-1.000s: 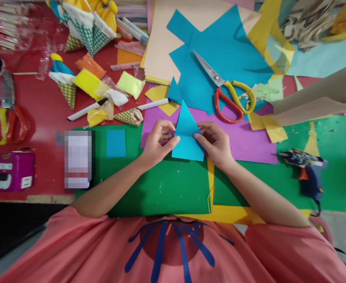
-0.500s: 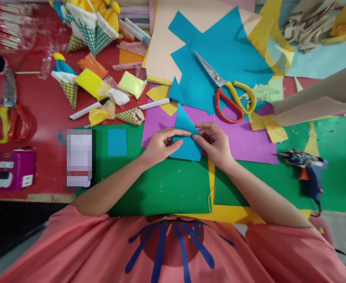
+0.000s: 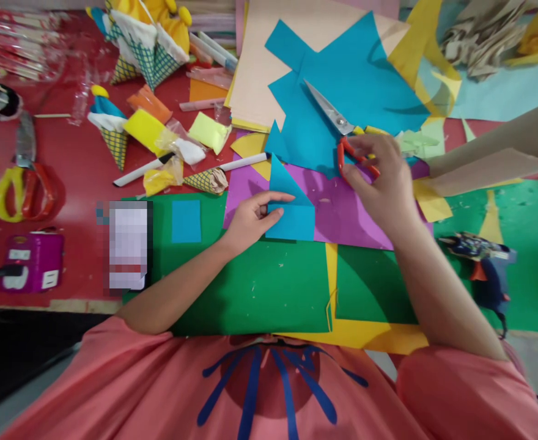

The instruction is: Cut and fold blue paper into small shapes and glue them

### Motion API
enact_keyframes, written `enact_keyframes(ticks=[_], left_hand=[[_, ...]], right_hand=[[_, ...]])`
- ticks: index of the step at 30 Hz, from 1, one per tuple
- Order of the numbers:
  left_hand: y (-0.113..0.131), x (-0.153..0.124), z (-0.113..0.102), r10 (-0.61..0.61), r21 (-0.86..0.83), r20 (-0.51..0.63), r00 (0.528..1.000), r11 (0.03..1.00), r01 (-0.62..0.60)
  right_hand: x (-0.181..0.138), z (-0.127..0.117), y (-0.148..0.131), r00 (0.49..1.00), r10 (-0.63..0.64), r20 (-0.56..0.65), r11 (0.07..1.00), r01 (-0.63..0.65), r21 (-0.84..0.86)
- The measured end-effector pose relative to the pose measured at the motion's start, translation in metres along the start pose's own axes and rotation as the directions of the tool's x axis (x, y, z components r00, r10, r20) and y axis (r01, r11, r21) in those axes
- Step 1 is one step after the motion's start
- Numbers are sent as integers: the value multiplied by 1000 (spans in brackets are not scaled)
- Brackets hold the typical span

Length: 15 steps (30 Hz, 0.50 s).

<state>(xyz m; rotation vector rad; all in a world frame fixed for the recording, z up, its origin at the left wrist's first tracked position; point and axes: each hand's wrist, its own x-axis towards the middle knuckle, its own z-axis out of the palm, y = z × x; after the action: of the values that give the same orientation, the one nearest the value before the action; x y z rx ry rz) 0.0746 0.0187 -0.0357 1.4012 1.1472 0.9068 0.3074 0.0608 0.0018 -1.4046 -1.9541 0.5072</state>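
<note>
My left hand [image 3: 256,221] pinches the left edge of a blue sheet piece [image 3: 296,223], its index finger stretched over the surface and its thumb below. This piece has a pointed top, a square lower part and a crease line across it. At the scissors [image 3: 337,119], my right hand [image 3: 381,180] has its thumb and fingers closed around the red and yellow handles, which it partly hides. The blades point up and left over a larger blue sheet [image 3: 356,67]. A small blue square [image 3: 186,221] lies left of my left hand.
Purple [image 3: 351,214] and green sheets [image 3: 250,293] lie underneath. A glue gun [image 3: 489,263] rests at right, near a rolled sheet [image 3: 493,146]. At left are a phone [image 3: 129,244], a second pair of scissors [image 3: 24,177] and a purple box [image 3: 33,263]. Small decorated cones [image 3: 113,146] and clay packets lie behind.
My right hand has let go of the blue piece and moved right and up to the scissors' handles. My left hand stays on the piece.
</note>
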Motion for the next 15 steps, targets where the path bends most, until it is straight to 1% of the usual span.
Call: enact_keyframes(ticks=[1, 2, 3, 5, 7, 9, 12, 15], left_hand=[[-1, 0, 0, -3, -5, 1, 1000, 1000, 3], [-2, 0, 0, -5, -13, 0, 1000, 1000, 5], [-2, 0, 0, -7, -23, 1, 1000, 1000, 7], [-4, 0, -1, -10, -48, 9, 1000, 999, 10], [-4, 0, -1, -10, -63, 19, 1000, 998, 11], [-4, 1, -1, -10, -62, 20, 1000, 998, 11], [-4, 1, -1, -10, -44, 6, 1000, 999, 10], [-6, 2, -1, -4, -38, 7, 1000, 999, 4]], right_hand=[[10, -8, 4, 999, 2, 47, 989, 5, -146], [19, -15, 7, 994, 42, 98, 959, -12, -284], [27, -19, 9, 979, 122, 163, 920, -50, -390], [38, -21, 14, 933, 268, 241, 852, -113, -512], [45, -17, 17, 892, 355, 280, 812, -146, -564], [49, -9, 20, 884, 371, 285, 798, -147, -584], [52, 0, 27, 903, 356, 241, 816, -174, -551], [56, 3, 36, 937, 320, 143, 839, -210, -503]])
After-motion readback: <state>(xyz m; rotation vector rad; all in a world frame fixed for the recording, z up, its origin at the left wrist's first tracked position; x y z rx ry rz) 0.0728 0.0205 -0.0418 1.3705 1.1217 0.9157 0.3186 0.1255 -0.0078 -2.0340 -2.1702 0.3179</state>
